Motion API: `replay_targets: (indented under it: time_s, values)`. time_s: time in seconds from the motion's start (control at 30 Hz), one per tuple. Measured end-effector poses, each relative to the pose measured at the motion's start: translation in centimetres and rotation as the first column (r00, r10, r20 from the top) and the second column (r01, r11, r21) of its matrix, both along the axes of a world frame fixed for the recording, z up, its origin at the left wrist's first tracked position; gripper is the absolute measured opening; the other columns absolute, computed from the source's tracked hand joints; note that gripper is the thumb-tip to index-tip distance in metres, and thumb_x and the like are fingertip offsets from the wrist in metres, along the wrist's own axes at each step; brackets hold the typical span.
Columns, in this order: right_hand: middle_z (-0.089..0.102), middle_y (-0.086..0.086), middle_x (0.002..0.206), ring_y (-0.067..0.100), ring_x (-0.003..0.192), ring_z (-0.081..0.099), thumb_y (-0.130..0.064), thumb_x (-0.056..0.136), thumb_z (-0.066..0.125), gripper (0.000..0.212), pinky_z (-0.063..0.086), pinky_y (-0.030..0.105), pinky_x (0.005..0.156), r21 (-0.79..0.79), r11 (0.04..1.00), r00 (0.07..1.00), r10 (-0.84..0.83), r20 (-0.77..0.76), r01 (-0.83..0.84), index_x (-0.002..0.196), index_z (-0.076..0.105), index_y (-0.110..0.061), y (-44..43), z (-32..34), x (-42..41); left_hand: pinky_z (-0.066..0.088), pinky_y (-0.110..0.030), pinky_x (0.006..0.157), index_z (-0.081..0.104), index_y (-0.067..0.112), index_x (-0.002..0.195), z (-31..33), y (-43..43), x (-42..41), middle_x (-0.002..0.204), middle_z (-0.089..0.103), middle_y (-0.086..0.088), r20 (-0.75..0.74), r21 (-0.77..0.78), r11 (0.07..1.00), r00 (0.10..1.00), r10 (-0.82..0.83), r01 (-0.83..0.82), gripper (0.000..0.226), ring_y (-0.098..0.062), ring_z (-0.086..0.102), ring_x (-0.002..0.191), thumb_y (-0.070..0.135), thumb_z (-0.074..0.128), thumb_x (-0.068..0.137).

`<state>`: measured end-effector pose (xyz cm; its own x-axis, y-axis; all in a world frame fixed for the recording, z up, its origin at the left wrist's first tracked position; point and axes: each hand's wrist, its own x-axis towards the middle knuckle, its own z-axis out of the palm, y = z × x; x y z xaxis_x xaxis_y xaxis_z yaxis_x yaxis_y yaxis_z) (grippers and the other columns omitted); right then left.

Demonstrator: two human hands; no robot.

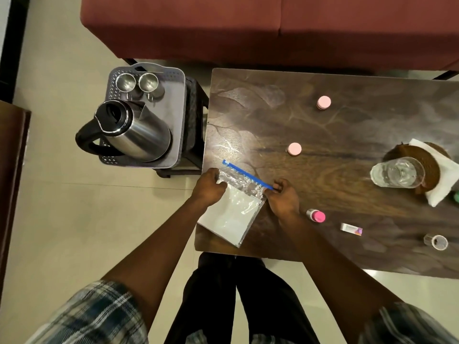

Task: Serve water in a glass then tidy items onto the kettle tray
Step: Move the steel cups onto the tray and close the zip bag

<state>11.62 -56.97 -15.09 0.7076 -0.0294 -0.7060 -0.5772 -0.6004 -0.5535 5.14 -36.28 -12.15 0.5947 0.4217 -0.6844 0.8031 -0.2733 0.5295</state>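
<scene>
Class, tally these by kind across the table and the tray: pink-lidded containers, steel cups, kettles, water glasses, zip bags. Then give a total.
Pink-lidded containers: 3
Steel cups: 2
Kettle: 1
Water glass: 1
Zip bag: 1
Total: 8

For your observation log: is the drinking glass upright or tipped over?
Upright: the glass stands on the woven coaster, its open rim facing up.

This is a home living room: a dark red upholstered sofa [248, 26] stands behind a dark wooden table [323, 135] on cream floor tiles [62, 207], beside a steel kettle [139, 135] on a grey plastic tray [177, 95].
</scene>
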Motion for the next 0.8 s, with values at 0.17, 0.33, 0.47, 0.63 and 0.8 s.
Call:
replay_targets:
  time_s: [0.17,0.33,0.47,0.63,0.8]
  values:
    - [0.071,0.0,0.126,0.005,0.081,0.06,-0.013,0.093,0.08,0.048,0.036,0.006,0.058,-0.033,0.999,1.0,0.001,0.022,0.0,0.139,0.065,-0.016,0.4,-0.9,-0.1,0.043,-0.023,0.074,0.064,0.012,0.128,-0.9,0.7,-0.1,0.107,0.071,-0.002,0.042,-0.006,0.999,0.998,0.043,-0.043,0.034,-0.019,0.065,0.093,0.008,0.064,0.095]
    - [0.073,-0.009,0.079,0.015,0.068,0.064,-0.007,0.093,0.077,0.024,0.046,0.024,0.06,0.017,1.0,0.997,0.012,0.08,-0.013,0.085,0.071,-0.03,0.8,-0.5,-0.7,0.051,-0.031,0.085,0.065,0.009,0.129,-1.4,1.0,-0.3,0.111,0.072,-0.01,0.011,-0.015,0.998,0.998,0.061,-0.061,0.031,-0.028,0.068,0.103,0.013,0.063,0.099]
    - [0.077,-0.01,0.082,0.01,0.07,0.067,-0.01,0.095,0.077,0.029,0.052,0.022,0.066,0.12,0.991,0.99,0.042,0.137,-0.058,0.082,0.074,-0.036,0.6,2.1,-1.7,0.048,-0.028,0.081,0.073,0.006,0.116,-0.5,1.2,-1.4,0.104,0.074,-0.013,0.027,-0.063,0.991,0.993,0.116,-0.114,0.019,-0.023,0.065,0.092,0.014,0.065,0.1]
    - [0.076,-0.03,0.092,-0.006,0.09,0.072,-0.014,0.096,0.078,0.032,0.055,0.011,0.078,0.188,0.963,0.965,0.15,0.216,-0.192,0.088,0.075,-0.045,-0.2,8.0,-3.4,0.051,-0.034,0.097,0.063,0.01,0.131,3.3,1.8,-2.7,0.115,0.067,-0.005,0.073,-0.104,0.984,0.986,0.15,-0.142,0.031,-0.024,0.065,0.108,0.014,0.065,0.1]
    - [0.08,-0.015,0.107,0.002,0.101,0.074,-0.017,0.097,0.078,0.017,0.057,0.019,0.089,0.265,0.939,0.943,0.132,0.305,-0.217,0.109,0.083,-0.027,-1.9,14.4,-5.2,0.054,-0.037,0.104,0.064,0.022,0.138,9.1,2.3,-4.4,0.135,0.066,-0.006,0.269,-0.107,0.993,0.959,0.084,-0.057,0.039,-0.024,0.065,0.119,0.011,0.065,0.101]
